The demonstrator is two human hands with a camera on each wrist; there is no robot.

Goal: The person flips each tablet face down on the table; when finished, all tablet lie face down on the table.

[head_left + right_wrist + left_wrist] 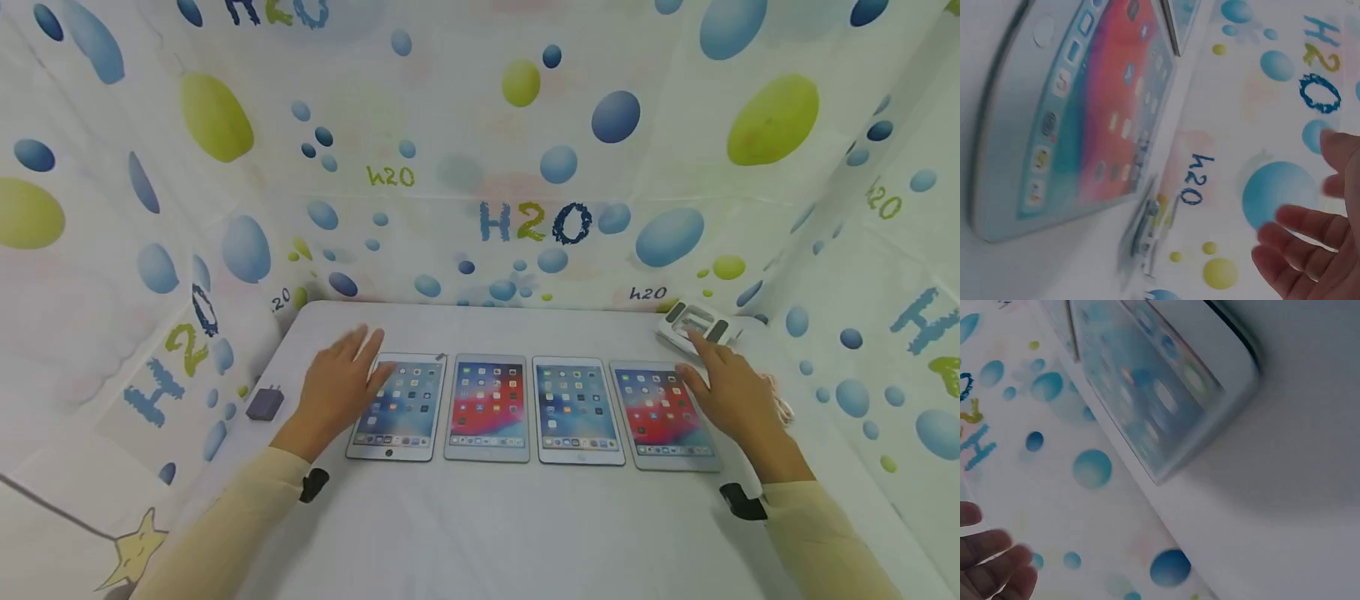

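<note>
Two hands at the ends of a row of four tablets laid face up on a white-covered counter [487, 525]. Each tablet's long axis runs away from the person, its short edge nearest the sleeves, so that the long sides face the hands. The leftmost tablet [401, 408] lies just to the right of the left hand [333, 390], whose thumb overlaps its outer long side in the head view; the rightmost tablet [663, 417] lies to the left of the right hand [733, 393], with the same overlap mirrored. Each outer tablet is thus nearest the hand on its own side, and the governing relation appears to be sideways, across the short axis. The second tablet [487, 408] and the third tablet [577, 408] lie between, well apart from either hand. Both grips are loosely spread, fingers extended or slightly bent, with nothing held; whether a thumb touches glass cannot be told. Beyond the right fingers sits a white device [697, 318] at the far edge; a dark plug adapter [265, 404] lies left of the left hand.
</note>
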